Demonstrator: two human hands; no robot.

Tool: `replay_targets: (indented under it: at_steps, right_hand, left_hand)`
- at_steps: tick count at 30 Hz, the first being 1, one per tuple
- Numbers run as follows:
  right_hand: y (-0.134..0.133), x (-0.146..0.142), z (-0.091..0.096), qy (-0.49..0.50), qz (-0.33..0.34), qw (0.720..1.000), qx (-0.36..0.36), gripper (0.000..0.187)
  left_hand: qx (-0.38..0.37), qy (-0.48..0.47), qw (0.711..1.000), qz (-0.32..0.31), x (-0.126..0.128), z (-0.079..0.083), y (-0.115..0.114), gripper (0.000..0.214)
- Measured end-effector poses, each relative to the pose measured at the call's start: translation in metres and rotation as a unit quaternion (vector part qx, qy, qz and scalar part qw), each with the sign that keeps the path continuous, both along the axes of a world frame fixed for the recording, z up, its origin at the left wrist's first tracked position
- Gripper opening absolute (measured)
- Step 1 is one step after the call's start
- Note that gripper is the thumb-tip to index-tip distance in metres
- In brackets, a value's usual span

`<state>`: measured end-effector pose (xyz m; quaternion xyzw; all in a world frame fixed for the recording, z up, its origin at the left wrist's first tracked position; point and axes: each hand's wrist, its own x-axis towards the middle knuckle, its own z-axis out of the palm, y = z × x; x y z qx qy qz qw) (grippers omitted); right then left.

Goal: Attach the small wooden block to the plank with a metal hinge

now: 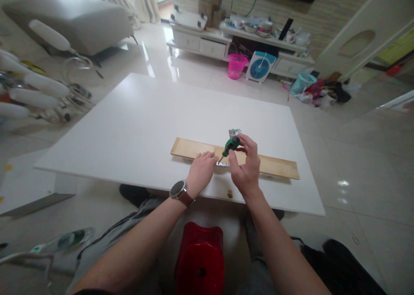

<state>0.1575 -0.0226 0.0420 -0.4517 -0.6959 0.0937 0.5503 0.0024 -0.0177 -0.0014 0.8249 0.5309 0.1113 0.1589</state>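
Observation:
A long pale wooden board lies across the near part of a white table. My right hand grips a green-handled screwdriver, tip down on a small metal bracket at the board's near edge. My left hand, watch on its wrist, rests on the board just left of the bracket with its fingers curled against the wood. A small packet of metal parts lies just behind the board.
A small dark item sits near the table's front edge. A red plastic stool stands between my knees. Farther off are a pink basket, a blue fan, a low TV cabinet and a grey sofa.

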Motion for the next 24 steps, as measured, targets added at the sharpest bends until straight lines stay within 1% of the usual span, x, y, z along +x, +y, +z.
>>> replay_targets:
  at_steps: [3, 8, 10, 13, 14, 16, 19, 21, 24]
  right_hand:
    - [0.001, 0.002, 0.003, -0.017, 0.021, 1.0, -0.002, 0.042]
    - [0.003, 0.004, 0.002, 0.006, -0.034, 0.999, 0.023, 0.032]
    - [0.002, 0.004, 0.001, 0.016, -0.034, 0.999, 0.018, 0.037]
    - [0.0, 0.003, 0.002, 0.027, -0.006, 1.0, -0.001, 0.047]
    - [0.0, 0.003, 0.003, 0.025, 0.001, 1.0, -0.003, 0.047]
    - [0.0, 0.002, 0.005, 0.02, 0.004, 1.0, 0.003, 0.04]
    - [0.0, 0.002, 0.005, 0.025, -0.015, 0.999, 0.016, 0.032]
    - [0.001, 0.002, 0.004, 0.032, -0.02, 0.999, 0.012, 0.035]
    - [0.001, 0.003, 0.002, 0.03, -0.012, 0.999, 0.013, 0.044]
  left_hand:
    - [0.012, 0.003, 1.0, 0.001, -0.001, -0.002, -0.003, 0.035]
    - [-0.009, 0.013, 1.0, 0.0, -0.002, 0.002, -0.006, 0.04]
    - [-0.02, 0.014, 1.0, 0.0, -0.002, 0.006, -0.007, 0.04]
    - [-0.026, 0.013, 1.0, 0.0, -0.002, 0.01, -0.008, 0.04]
    - [-0.027, 0.011, 1.0, 0.0, -0.002, 0.01, -0.008, 0.04]
    - [-0.031, 0.01, 0.999, -0.001, -0.001, 0.011, -0.008, 0.04]
    - [-0.036, 0.011, 0.999, 0.0, -0.001, 0.01, -0.008, 0.04]
    - [-0.036, 0.011, 0.999, 0.0, -0.001, 0.009, -0.008, 0.041]
    - [-0.034, 0.015, 0.999, -0.001, -0.001, 0.009, -0.009, 0.041]
